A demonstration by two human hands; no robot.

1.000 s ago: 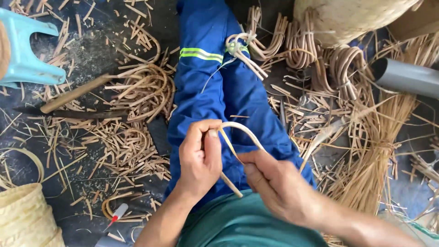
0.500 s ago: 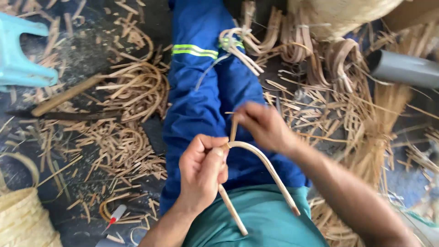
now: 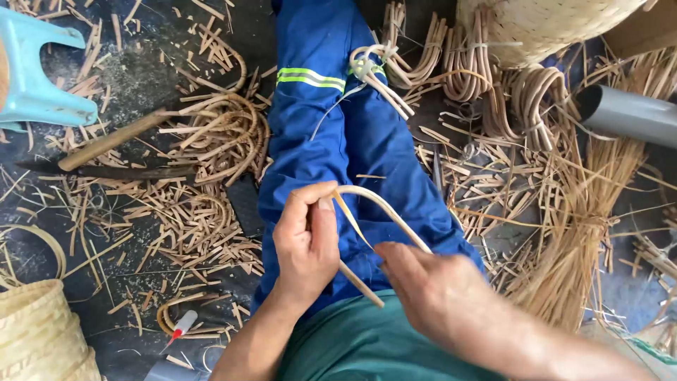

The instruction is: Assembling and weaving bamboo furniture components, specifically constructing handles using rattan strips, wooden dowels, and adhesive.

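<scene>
Figure: my two hands bending a cane strip over my lap. My left hand (image 3: 307,243) sits just left of centre, its fingers curled shut around the bent cane strip (image 3: 384,212), thumb pressed at the top of the bend. My right hand (image 3: 441,296), at 5 o'clock from the left, closes over the strip's other leg, fingers folded down on it; the strip arches between the two hands, and one cut end pokes out below at 6 o'clock. Under both hands lie my green shirt (image 3: 360,346) and blue trousers (image 3: 331,141), the trousers running toward 12 o'clock. On the shin rests a tied cane bundle (image 3: 374,70). At 9 o'clock, cane scraps (image 3: 197,212) litter the dark floor beside a wooden-handled knife (image 3: 113,152). A woven basket (image 3: 39,331) stands at 8 o'clock, a light blue stool (image 3: 35,77) at 10 o'clock, a grey pipe (image 3: 631,113) at 2 o'clock.
</scene>
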